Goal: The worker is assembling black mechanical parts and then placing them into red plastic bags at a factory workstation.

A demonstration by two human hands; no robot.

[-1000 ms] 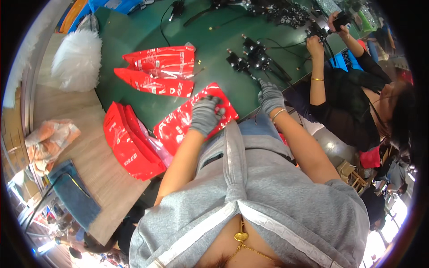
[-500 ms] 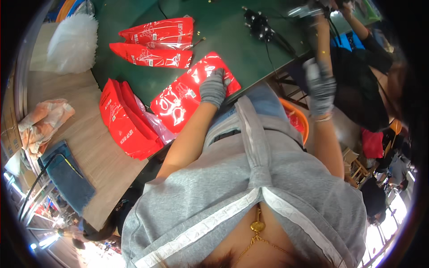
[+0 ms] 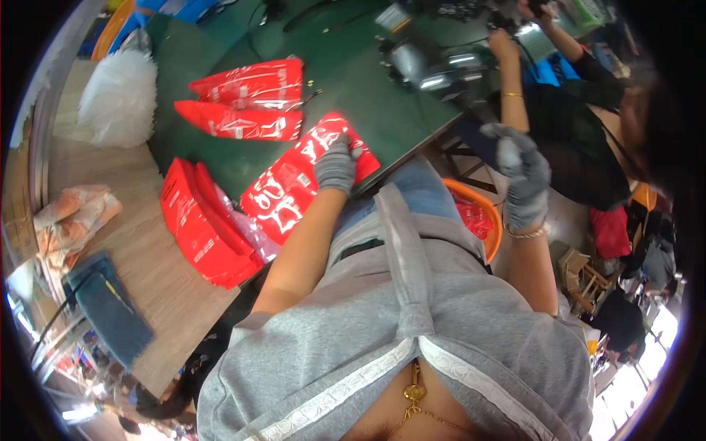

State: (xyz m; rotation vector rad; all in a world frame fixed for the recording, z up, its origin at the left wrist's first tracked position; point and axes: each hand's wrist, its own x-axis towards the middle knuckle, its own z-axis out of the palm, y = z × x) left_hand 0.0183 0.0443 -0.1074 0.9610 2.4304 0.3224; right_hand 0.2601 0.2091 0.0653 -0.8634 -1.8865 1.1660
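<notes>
My left hand (image 3: 336,166), in a grey glove, is closed on a glossy red plastic bag (image 3: 294,180) at the table's near edge. My right hand (image 3: 521,176), also gloved, is raised past the table's right edge with its fingers curled together. What they hold, if anything, I cannot make out. Beyond its fingertips is a blurred clear plastic packet (image 3: 434,70) with something dark by it. Two more red bags (image 3: 246,99) lie farther back. A stack of red bags (image 3: 202,224) rests left of my left forearm.
The green table (image 3: 165,81) adjoins a wood-patterned board (image 3: 129,213) bearing a white translucent bundle (image 3: 121,99), a crumpled cloth (image 3: 77,220) and a dark blue pad (image 3: 110,312). An orange basket (image 3: 497,239) stands beside my lap. A co-worker's arm (image 3: 512,81) reaches in from the right.
The clear packet now lies farther left over the table, near the black cabled parts. My right hand's fingers have curled in more. My left hand stays on the red bag while the view shifts.
</notes>
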